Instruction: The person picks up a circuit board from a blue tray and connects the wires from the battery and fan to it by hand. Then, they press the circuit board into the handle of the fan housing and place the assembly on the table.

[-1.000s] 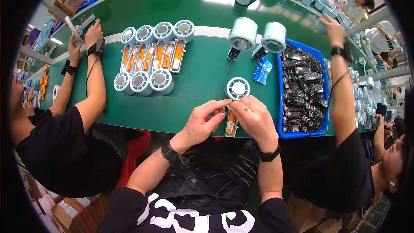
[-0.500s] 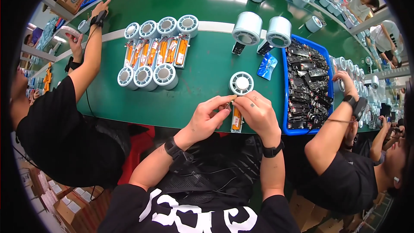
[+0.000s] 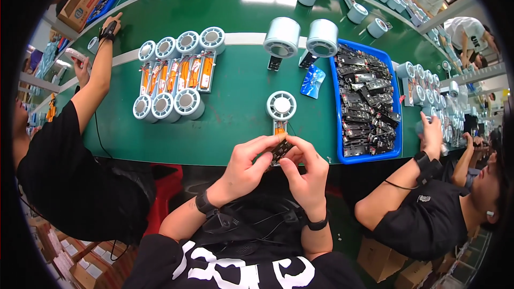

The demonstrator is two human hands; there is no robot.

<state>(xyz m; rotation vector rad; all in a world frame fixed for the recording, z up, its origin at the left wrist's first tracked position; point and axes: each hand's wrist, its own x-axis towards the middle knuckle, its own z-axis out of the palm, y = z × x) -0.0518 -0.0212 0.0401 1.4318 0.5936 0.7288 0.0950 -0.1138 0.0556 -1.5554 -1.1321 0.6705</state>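
A small black circuit board (image 3: 280,151) is pinched between my two hands at the table's front edge. My left hand (image 3: 247,161) closes on its left side with thumb and fingers. My right hand (image 3: 306,170) grips the upper right side, its thumb bent below. Right behind my fingertips lies a pale blue handheld fan (image 3: 281,106), its round grille facing up. An orange battery (image 3: 279,127) shows in its handle, which my hands partly cover. A thin dark wire curves beside that handle.
A blue tray (image 3: 338,101) full of black circuit boards stands to the right. Two upright fans (image 3: 282,37) and a blue packet (image 3: 312,81) are farther back. Several fans with exposed batteries (image 3: 184,72) lie in rows on the left. Co-workers sit on both sides.
A black circuit board now shows between my fingers; before, they pinched something tiny at the fan's handle. My hands have come slightly nearer to me. The whole view has shifted a little.
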